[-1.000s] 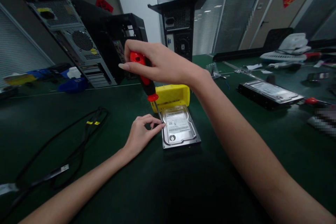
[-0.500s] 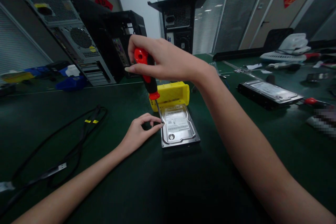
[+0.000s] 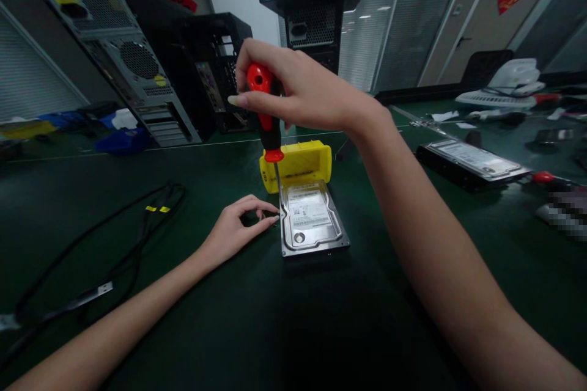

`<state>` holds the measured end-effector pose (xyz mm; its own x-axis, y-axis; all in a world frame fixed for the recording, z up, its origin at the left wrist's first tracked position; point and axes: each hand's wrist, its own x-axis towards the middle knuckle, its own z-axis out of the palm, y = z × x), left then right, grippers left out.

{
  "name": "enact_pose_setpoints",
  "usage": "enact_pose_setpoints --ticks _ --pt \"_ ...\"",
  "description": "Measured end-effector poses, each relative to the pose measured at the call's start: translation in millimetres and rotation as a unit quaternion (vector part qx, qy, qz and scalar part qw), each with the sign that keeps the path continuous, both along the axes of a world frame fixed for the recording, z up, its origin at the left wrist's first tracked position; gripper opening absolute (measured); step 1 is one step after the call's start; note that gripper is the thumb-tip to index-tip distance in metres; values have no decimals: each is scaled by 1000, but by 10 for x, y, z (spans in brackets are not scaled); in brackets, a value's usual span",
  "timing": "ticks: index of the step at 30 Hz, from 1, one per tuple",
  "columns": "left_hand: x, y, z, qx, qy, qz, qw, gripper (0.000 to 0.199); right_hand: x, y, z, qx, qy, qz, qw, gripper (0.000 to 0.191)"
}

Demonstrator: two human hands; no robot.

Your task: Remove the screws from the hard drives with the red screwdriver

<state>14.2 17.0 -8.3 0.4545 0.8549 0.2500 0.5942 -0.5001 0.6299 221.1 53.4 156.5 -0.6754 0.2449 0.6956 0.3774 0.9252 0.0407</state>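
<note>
A silver hard drive [image 3: 308, 220] lies label up on the dark green tabletop. My right hand [image 3: 293, 82] is wrapped round the red and black handle of a screwdriver [image 3: 266, 128], which stands nearly upright. Its tip comes down at the drive's left edge; whether it touches the metal I cannot tell. My left hand [image 3: 243, 223] rests on the table just left of that edge, thumb and forefinger pinched close together. A tiny dark thing shows at these fingertips, too small to name. Behind the drive a yellow plastic bin [image 3: 298, 162] lies with its opening towards me.
Black cables [image 3: 142, 232] are looped on the left. Computer cases [image 3: 151, 61] stand along the back, beside a blue bin [image 3: 121, 142]. Another hard drive [image 3: 474, 159] sits on a black base at the right, near a red-handled tool [image 3: 545, 177].
My right hand and the screwdriver have moved slightly up and to the right. The left hand's pinched fingertips have drawn a little left, away from the drive's edge.
</note>
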Motion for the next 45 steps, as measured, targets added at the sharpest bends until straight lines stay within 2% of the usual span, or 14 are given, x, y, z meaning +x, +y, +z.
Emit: enact_pose_setpoints --ticks 6,11,16,20,24,30,34,41,45 --pt "-173 91 -23 57 118 -58 990 28 45 -1 13 -23 -9 -15 1000 66" --pt "-192 107 -78 151 139 -70 976 18 50 -9 21 -18 -26 -30 999 65" --pt "-156 41 -44 231 158 -90 956 19 29 24 -9 1 -14 -11 1000 66" --pt "-144 4 -36 252 148 -64 954 19 16 -3 1 7 -20 -34 999 70" --pt "-117 -20 -65 274 116 -4 955 21 11 -10 2 17 -20 -54 998 58" --pt "-47 -55 -51 331 153 -46 930 25 0 42 -32 5 -19 -37 999 64" --pt "-26 -48 -44 360 183 -44 914 26 -12 56 -37 17 -31 -29 999 68" --pt "-6 -53 -36 385 192 -51 901 29 28 44 -28 10 -33 -30 999 60" --pt "-6 -60 -31 395 184 -69 898 30 65 12 5 -19 -30 -40 999 66"
